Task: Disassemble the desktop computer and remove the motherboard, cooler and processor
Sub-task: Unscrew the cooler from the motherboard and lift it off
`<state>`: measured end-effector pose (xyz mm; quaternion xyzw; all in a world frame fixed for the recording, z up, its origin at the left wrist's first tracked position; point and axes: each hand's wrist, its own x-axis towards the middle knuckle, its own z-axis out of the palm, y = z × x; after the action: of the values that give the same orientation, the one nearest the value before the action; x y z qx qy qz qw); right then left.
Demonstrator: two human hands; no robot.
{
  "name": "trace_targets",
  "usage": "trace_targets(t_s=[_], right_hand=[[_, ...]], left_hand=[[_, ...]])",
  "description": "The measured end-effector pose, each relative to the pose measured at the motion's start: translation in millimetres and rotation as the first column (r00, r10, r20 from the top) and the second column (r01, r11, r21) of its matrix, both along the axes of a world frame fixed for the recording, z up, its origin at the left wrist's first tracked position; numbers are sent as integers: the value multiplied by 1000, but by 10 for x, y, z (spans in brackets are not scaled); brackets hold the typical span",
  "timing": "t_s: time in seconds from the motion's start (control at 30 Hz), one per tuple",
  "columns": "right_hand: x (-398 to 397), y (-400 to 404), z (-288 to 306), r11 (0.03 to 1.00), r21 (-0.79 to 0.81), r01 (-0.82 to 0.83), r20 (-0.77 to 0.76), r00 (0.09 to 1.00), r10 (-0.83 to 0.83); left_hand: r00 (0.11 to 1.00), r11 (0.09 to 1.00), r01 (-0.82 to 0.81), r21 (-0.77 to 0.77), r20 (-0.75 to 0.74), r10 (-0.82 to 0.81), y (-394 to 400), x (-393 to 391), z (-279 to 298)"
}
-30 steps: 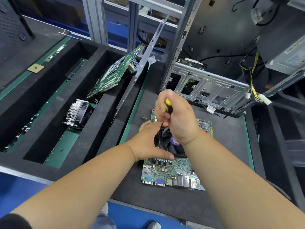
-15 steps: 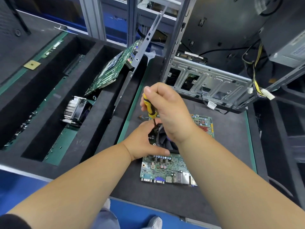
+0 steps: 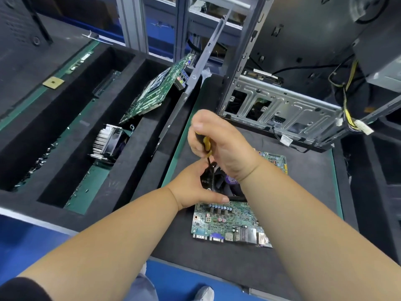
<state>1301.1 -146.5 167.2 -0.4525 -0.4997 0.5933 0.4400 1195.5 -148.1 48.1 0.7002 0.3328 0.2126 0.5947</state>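
A green motherboard (image 3: 227, 222) lies flat on the black mat, ports toward me. A black fan cooler (image 3: 227, 185) sits on it, partly hidden by my hands. My left hand (image 3: 195, 187) grips the cooler's left side, thumb along its near edge. My right hand (image 3: 221, 144) holds a yellow-and-black screwdriver (image 3: 207, 144) upright, its shaft going down at the cooler's left edge. The tip is hidden. The open metal computer case (image 3: 282, 109) stands behind the board.
Black foam trays lie to the left, holding another motherboard (image 3: 156, 92) leaning on a divider and a finned heatsink cooler (image 3: 108, 142). A small processor chip (image 3: 53, 82) lies on the far-left foam. Loose cables with a white connector (image 3: 360, 127) hang at the right.
My right hand with the screwdriver has shifted left, from over the cooler's middle to its left edge. My left hand has stayed on the cooler.
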Motion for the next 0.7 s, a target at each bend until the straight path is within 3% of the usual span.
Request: trace_targets(t_s=[0.13,0.27,0.4,0.5,0.7], right_hand=[[62,-118,-56,962,75,262,66,961,-267],[-87,-243,-128,957,147,252,125,955,-271],[-94,-123,-27,978,60,200,-6,980,-200],[-24,-75,24,985,16,174,-9,985,-173],[58,-201,-43,916,79,393,0,919,-395]], left_hand=[[1000,999,14,49,15,-15,22,12,-13],[999,999,31,7,29,-31,16,80,-67],[1000,999,21,29,3,-21,20,88,-40],[999,996,2,89,-43,2,-3,96,6],[994,992,-11,128,-102,24,-9,138,-8]])
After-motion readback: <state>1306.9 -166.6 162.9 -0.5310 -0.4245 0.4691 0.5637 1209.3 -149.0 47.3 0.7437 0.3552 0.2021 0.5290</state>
